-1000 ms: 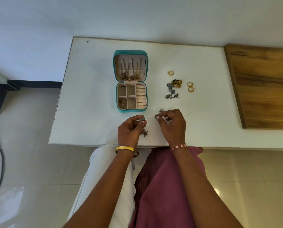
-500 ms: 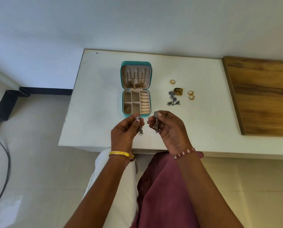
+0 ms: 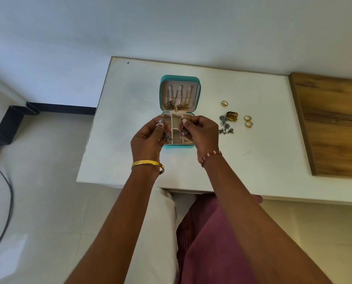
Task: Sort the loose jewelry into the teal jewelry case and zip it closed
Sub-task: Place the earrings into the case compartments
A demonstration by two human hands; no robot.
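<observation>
The teal jewelry case [image 3: 180, 78] lies open on the white table [image 3: 130, 95], with necklaces hanging in its lid and cream compartments below. My left hand [image 3: 148, 138] pinches a silver dangling earring [image 3: 164, 130] above the case's left compartments. My right hand [image 3: 201, 133] pinches a second silver earring [image 3: 183, 128] over the middle compartments. Both hands cover the case's lower half. To the right lie a silver floral piece [image 3: 225, 126], a gold ornament [image 3: 232, 116] and three gold rings [image 3: 224, 103] [image 3: 247, 118] [image 3: 248, 124].
A wooden board [image 3: 332, 124] covers the table's right part. The table's near edge runs just behind my wrists. A black cable [image 3: 7, 201] lies on the tiled floor at the left, and dark furniture [image 3: 9, 124] stands by the wall.
Both hands have lifted the two silver earrings from the table's front edge and carried them forward over the open case. The camera view shifted too.
</observation>
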